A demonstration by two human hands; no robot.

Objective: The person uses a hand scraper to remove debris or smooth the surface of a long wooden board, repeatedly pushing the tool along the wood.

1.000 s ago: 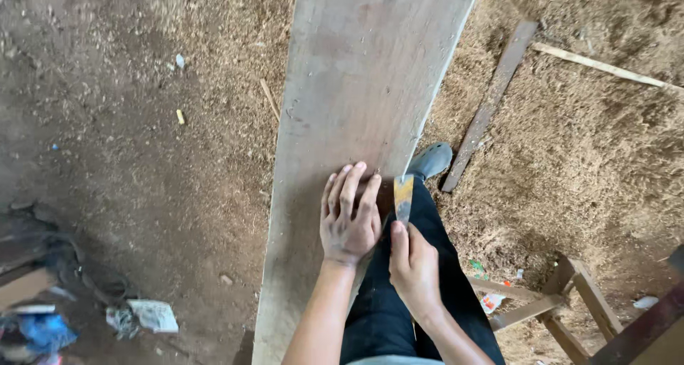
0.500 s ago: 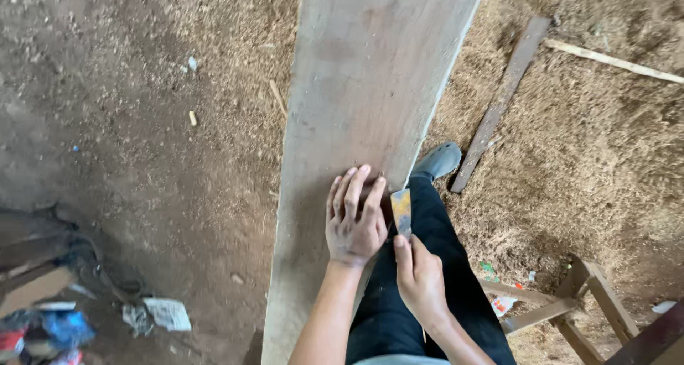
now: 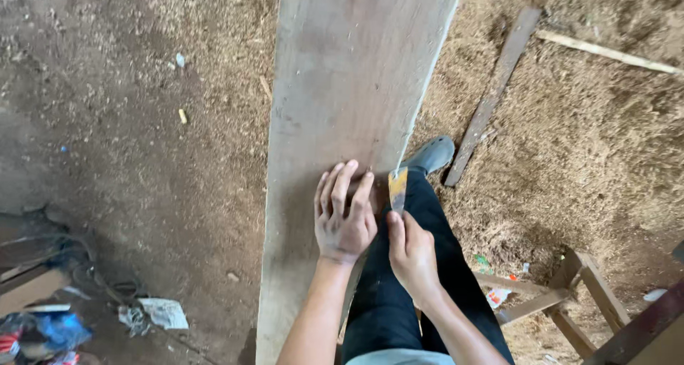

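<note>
Left hand [image 3: 345, 219] flat on wide wooden plank [image 3: 342, 87], fingers spread, palm down near plank's right edge. Right hand [image 3: 412, 254] closed around handle of small putty knife [image 3: 397, 188], blade tip at plank edge just beside left fingertips. Dark trouser leg [image 3: 399, 287] and grey shoe [image 3: 431, 155] under plank edge. Sawdust-covered floor [image 3: 570, 144]; loose wooden slat [image 3: 491, 98] lying right. Wooden stool frame [image 3: 563, 301] lower right. Scraps of litter [image 3: 160, 311] lower left.

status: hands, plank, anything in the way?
Left hand flat on plank. Right hand grips putty knife at plank's edge. Nothing in the way.
</note>
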